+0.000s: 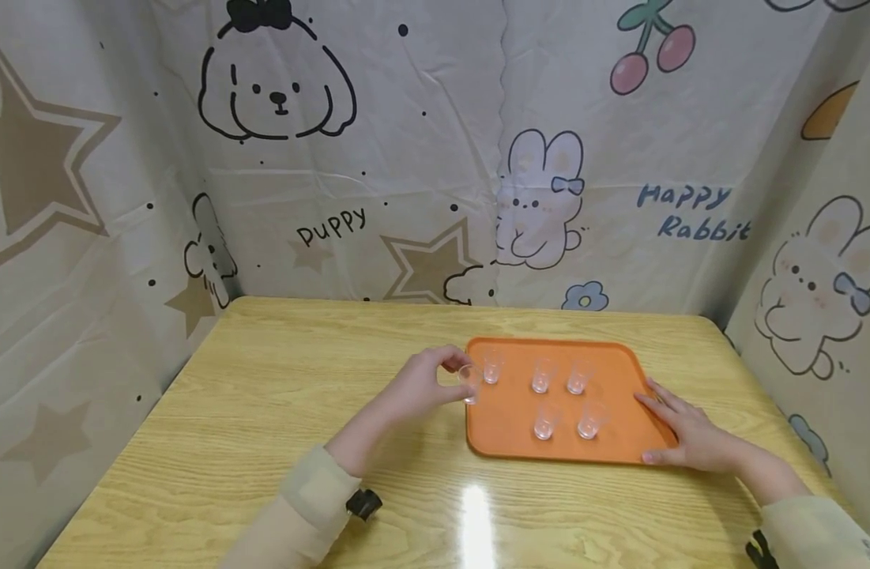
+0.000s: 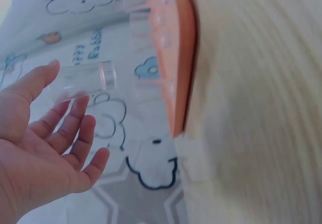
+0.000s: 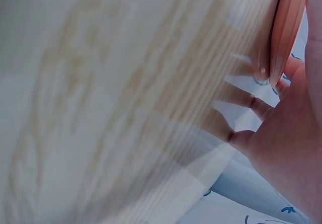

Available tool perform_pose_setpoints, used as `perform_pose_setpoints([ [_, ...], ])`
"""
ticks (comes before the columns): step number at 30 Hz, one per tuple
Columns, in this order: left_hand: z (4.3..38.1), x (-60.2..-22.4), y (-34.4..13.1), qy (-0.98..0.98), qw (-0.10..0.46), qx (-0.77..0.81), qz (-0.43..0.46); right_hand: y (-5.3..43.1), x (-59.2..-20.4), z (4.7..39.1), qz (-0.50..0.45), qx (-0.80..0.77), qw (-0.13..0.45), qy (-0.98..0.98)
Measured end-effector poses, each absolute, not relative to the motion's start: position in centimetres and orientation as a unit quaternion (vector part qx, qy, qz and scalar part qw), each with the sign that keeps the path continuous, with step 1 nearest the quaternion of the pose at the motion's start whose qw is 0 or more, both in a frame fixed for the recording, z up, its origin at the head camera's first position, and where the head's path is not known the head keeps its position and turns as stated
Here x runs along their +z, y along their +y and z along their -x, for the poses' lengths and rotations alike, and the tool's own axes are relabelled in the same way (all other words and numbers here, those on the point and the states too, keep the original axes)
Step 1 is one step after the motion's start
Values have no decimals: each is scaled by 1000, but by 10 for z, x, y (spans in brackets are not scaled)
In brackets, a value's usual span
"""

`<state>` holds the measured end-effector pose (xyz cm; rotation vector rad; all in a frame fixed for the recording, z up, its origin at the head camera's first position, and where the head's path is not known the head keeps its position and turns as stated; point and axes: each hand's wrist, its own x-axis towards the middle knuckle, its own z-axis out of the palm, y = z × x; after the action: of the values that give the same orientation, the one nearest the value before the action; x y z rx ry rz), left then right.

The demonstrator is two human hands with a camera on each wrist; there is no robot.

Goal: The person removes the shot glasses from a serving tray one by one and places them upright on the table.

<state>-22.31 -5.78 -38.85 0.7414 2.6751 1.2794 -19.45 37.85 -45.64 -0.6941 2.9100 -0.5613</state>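
My left hand pinches a small clear cup between thumb and fingers, at the left edge of an orange tray. In the left wrist view this transparent cup is raised off the table, its thick base pointing away from the palm. Several similar clear cups stand upright on the tray, among them one at the back left and one at the front right. My right hand rests with spread fingers against the tray's right side; its fingertips partly hide behind the tray in the right wrist view.
The tray lies on a wood-grain table, towards its right side. A printed curtain hangs behind the table and along both sides. Bright light reflects off the tabletop in front of the tray.
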Motion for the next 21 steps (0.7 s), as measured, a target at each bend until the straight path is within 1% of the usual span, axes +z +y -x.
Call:
perform_pose_setpoints([
  [5, 232, -385, -76, 875, 2, 436, -212, 378, -455, 194, 233, -184, 43, 954],
  [11, 249, -392, -95, 875, -43, 452, -166, 376, -453, 198, 234, -180, 46, 954],
  [15, 259, -402, -101, 873, -50, 462, -146, 376, -455, 199, 231, -182, 51, 954],
  [21, 277, -415, -101, 875, -47, 464, -129, 377, -455, 195, 230, -174, 49, 956],
])
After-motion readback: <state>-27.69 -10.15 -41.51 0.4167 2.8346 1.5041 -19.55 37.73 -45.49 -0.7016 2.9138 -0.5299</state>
